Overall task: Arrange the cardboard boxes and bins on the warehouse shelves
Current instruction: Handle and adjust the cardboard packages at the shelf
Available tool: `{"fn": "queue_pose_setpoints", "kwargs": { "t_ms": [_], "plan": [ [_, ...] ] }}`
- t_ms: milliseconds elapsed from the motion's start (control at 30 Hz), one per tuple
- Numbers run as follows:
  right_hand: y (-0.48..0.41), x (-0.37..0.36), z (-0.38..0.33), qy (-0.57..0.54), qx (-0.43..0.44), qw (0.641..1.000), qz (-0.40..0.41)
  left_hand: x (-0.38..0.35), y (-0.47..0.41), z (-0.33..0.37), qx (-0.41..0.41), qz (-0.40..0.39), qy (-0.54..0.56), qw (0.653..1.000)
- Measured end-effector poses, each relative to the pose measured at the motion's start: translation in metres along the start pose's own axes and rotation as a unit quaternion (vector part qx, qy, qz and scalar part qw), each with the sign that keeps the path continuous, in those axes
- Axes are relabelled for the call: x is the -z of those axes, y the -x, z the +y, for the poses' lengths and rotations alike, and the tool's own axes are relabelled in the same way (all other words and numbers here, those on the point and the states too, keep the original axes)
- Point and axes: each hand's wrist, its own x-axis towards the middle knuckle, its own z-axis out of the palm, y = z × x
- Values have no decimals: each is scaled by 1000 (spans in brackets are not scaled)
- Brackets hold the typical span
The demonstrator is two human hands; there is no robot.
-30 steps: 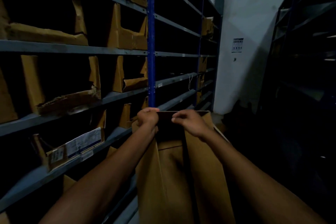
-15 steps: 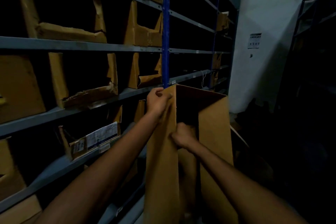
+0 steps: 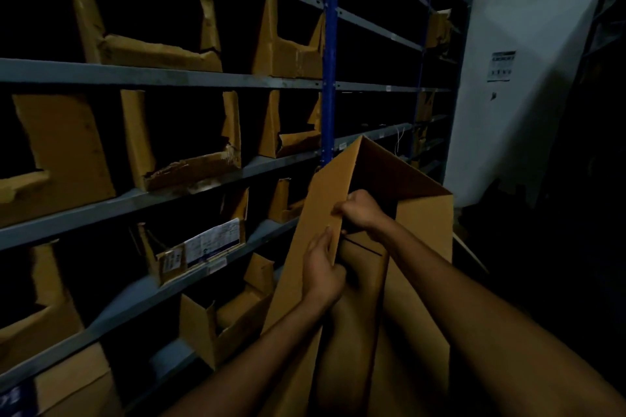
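A tall brown cardboard box [image 3: 423, 247] stands in front of me, opened out into a square tube with its dark inside showing at the top. My left hand [image 3: 320, 269] grips the edge of its left panel partway down. My right hand [image 3: 360, 211] is curled on the same edge just above, at the box's opening. Grey metal shelves [image 3: 169, 78] on my left hold several torn cardboard bins [image 3: 288, 54].
A blue upright post [image 3: 329, 54] divides the shelving. A bin with a white label [image 3: 203, 247] sits on a lower shelf, and an open box [image 3: 220, 325] below it. A white wall [image 3: 528, 44] closes the aisle. Dark racks stand on the right.
The flat box has been spread open into a tube and tilted toward the shelves. My left hand slid down the left panel's edge; my right hand rose above it.
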Motion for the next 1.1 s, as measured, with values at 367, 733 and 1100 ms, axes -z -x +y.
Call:
{"fn": "queue_pose_setpoints", "kwargs": {
  "t_ms": [367,733,1100],
  "plan": [
    [50,32,-5,218,-37,962,-160,-12,-97,3,354,17,302,885],
    [72,36,18,333,-88,931,-121,-36,-118,7,284,-47,336,897],
    [44,28,74,105,-206,968,-99,-4,42,28,-104,-354,-48,928]
  ]
}}
